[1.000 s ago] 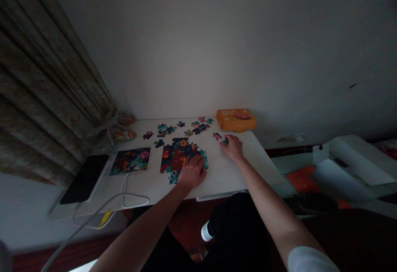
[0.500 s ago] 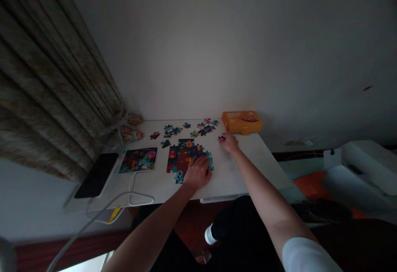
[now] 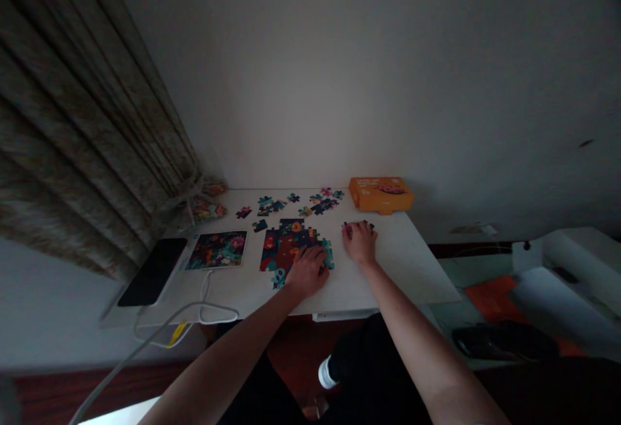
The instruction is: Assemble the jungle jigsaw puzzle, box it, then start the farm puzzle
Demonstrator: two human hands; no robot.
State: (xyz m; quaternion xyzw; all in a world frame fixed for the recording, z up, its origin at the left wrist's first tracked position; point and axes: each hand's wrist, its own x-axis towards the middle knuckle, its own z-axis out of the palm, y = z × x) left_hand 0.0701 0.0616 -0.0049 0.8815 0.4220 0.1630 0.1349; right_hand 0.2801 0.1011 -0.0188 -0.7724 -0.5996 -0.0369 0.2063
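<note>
A partly joined jigsaw puzzle (image 3: 286, 244) with dark, red and teal artwork lies on the white table. My left hand (image 3: 308, 271) rests over its right side, fingers stretched out and lying on the pieces, covering part of the picture. To the right of it, my right hand (image 3: 359, 242) is on the tabletop with fingers curled around a purple jigsaw piece (image 3: 346, 226). A bit of another dark piece shows past its fingertips; the hand hides the rest. Several loose jigsaw pieces (image 3: 272, 206) are scattered behind the joined part.
An orange puzzle box (image 3: 381, 196) stands at the back right. Left of the puzzle lie a picture card (image 3: 217, 250), a black tablet (image 3: 152, 272) and a white cable (image 3: 213, 318). A clear plastic bag (image 3: 201, 207) sits by the curtain (image 3: 87, 101).
My right hand has drawn back a little toward me from beside the orange box, with the purple piece at its fingers. My left hand has stayed on the puzzle.
</note>
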